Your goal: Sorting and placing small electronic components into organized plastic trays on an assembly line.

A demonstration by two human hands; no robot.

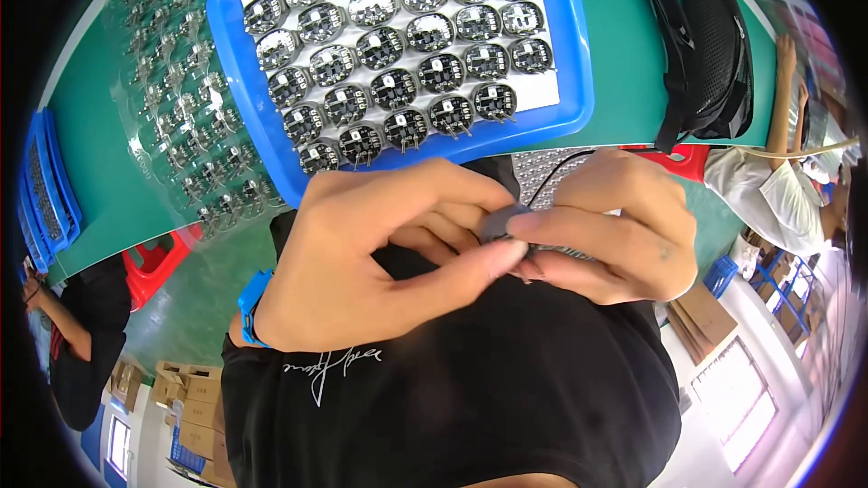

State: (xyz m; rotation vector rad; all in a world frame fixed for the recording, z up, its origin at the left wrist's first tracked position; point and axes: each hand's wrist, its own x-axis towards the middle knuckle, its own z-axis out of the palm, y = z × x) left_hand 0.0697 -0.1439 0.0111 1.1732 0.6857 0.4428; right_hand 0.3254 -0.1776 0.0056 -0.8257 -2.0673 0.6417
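Observation:
Close in front of my body, both hands meet at a small dark grey rounded piece (500, 220). My left hand (362, 262), with a blue band at its wrist, pinches the piece between thumb and fingers. From the other side, my right hand (624, 235) grips it with its fingertips; most of the piece is covered by fingers. Just beyond the hands lies a blue tray (579, 54). On its white liner sit rows of round black housings (393, 89) with small circuit boards in them.
Left of the tray, small boards (181, 108) lie in clear plastic on the green table (95, 140). A black mesh bag (714, 54) rests at the right. Blue trays (45, 190) stand far left. Red stools (163, 264) and other people (778, 172) are at both sides.

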